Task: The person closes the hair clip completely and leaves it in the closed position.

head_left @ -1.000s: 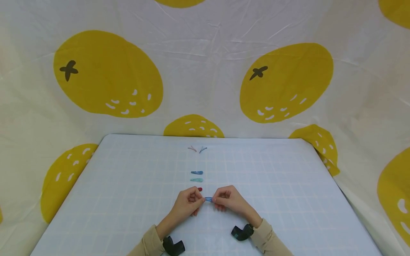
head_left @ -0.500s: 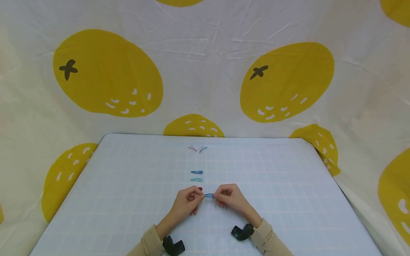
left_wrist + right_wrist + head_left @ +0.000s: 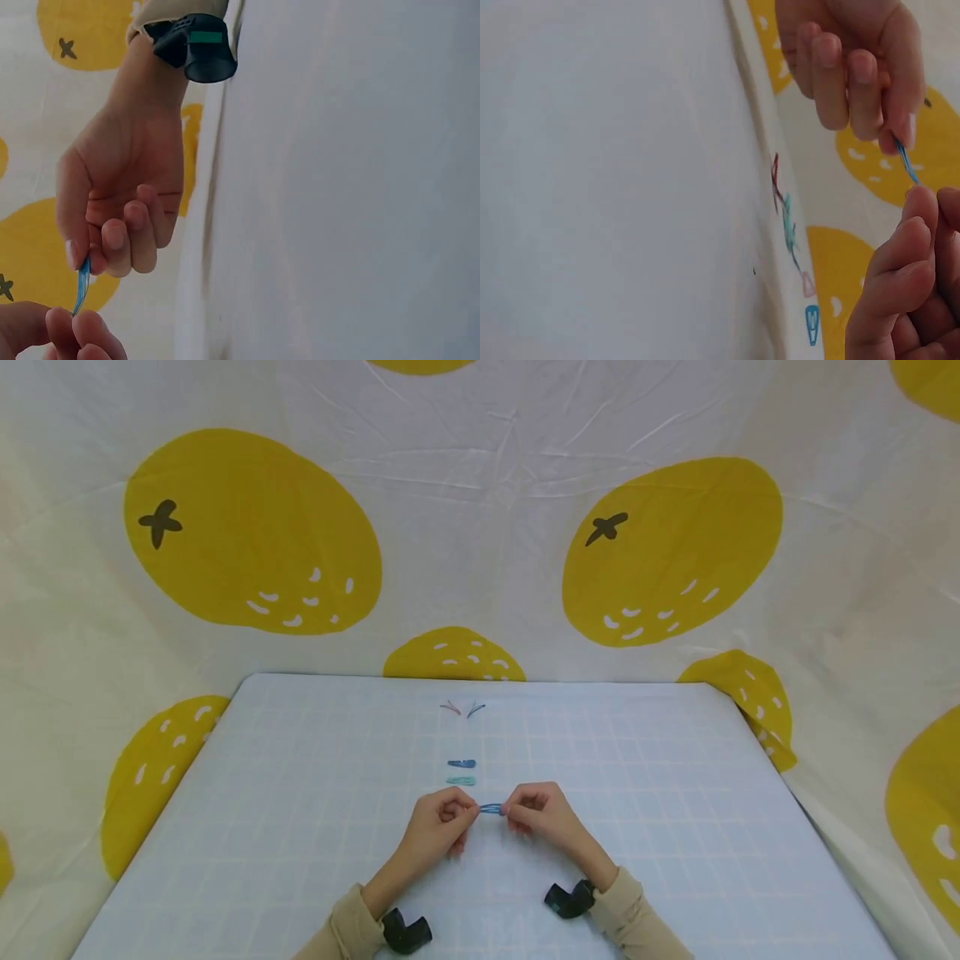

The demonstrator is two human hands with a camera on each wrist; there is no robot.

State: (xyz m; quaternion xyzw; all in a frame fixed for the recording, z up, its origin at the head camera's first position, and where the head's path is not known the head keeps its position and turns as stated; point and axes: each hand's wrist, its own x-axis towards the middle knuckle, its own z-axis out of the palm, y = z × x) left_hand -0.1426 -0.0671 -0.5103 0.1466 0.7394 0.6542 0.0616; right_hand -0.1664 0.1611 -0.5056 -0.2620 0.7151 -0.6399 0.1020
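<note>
A blue snap hair clip (image 3: 491,809) is held up between both hands, level with the chest-side half of the table. My left hand (image 3: 437,827) pinches its left end between thumb and index finger. At the other end, the thumb and index finger of my right hand (image 3: 546,818) pinch it. The left wrist view shows the thin clip (image 3: 82,285) edge-on between the fingertips. Just beyond the left hand lie a teal clip (image 3: 461,781) and a dark blue clip (image 3: 462,763). A red clip (image 3: 775,180) shows in the right wrist view; the left hand hides it in the head view.
Toward the far edge of the white checked table (image 3: 637,760), a pinkish clip (image 3: 450,708) and a blue clip (image 3: 476,711) lie spread in V shapes. A curtain (image 3: 472,543) with yellow fruit prints hangs behind. Black wrist cameras (image 3: 407,932) sit on both wrists.
Both hands have risen slightly away from the body with the blue hair clip, the right hand more. More of the clip shows between them, and the red clip has become covered.
</note>
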